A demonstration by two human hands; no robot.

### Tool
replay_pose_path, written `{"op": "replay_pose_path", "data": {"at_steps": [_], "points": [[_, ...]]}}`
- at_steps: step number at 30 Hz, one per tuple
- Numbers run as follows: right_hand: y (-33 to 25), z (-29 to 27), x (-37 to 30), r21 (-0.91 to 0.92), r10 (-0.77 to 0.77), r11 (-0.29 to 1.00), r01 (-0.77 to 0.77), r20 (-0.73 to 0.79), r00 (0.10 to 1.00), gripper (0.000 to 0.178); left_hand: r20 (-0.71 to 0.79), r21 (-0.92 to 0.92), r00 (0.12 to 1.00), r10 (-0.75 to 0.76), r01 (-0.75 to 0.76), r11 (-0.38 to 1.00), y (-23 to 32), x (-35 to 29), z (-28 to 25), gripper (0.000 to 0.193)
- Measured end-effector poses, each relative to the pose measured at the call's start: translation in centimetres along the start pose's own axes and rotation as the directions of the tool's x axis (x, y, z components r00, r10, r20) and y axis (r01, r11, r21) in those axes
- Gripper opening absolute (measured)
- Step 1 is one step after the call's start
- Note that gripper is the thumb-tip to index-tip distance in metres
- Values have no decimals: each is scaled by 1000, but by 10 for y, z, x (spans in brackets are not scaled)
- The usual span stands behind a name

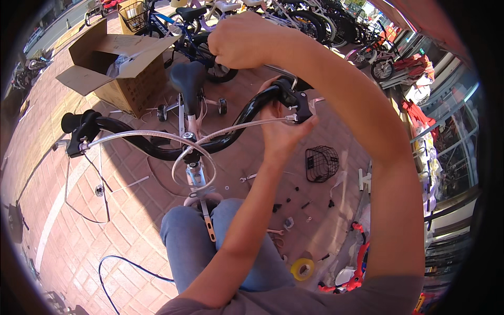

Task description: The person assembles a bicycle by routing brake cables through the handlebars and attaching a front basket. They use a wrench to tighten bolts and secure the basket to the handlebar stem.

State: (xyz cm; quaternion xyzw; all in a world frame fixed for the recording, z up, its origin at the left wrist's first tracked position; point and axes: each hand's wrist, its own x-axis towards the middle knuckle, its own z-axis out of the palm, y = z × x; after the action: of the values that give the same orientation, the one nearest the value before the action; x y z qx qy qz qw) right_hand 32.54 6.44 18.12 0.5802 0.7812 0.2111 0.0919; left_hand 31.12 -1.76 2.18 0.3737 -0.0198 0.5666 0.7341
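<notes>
A small bicycle stands in front of me with its black curved handlebar [165, 152] toward me. My left hand [281, 128] is closed round the bar's right end at the black brake lever [302, 105], thumb near the lever and some fingers hidden behind the bar. Above it, my right hand [241, 42] is raised in a fist, apart from the bar; whatever it holds is hidden. Pale brake cables [139, 134] loop from both levers across the stem [190, 139]. Behind stands the dark saddle [188, 79]. A slotted metal strip [209, 223] lies between my knees.
An opened cardboard box [128, 86] stands at far left, with parked bicycles [184, 16] behind. On the paving to the right lie a black wire basket [322, 164], a wrench [249, 177], small parts and yellow tape [302, 269]. A red frame-like item [360, 262] lies near right.
</notes>
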Motion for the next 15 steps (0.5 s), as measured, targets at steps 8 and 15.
{"op": "replay_pose_path", "data": {"at_steps": [8,15], "points": [[132,65,-119,662,166,691,-289,243,956,32,-17,28,996,86,-86,996,1,1,-4,86],[7,17,-246,697,678,574,-429,-111,727,40,3,-17,1000,31,-31,999,-4,0,2,94]]}}
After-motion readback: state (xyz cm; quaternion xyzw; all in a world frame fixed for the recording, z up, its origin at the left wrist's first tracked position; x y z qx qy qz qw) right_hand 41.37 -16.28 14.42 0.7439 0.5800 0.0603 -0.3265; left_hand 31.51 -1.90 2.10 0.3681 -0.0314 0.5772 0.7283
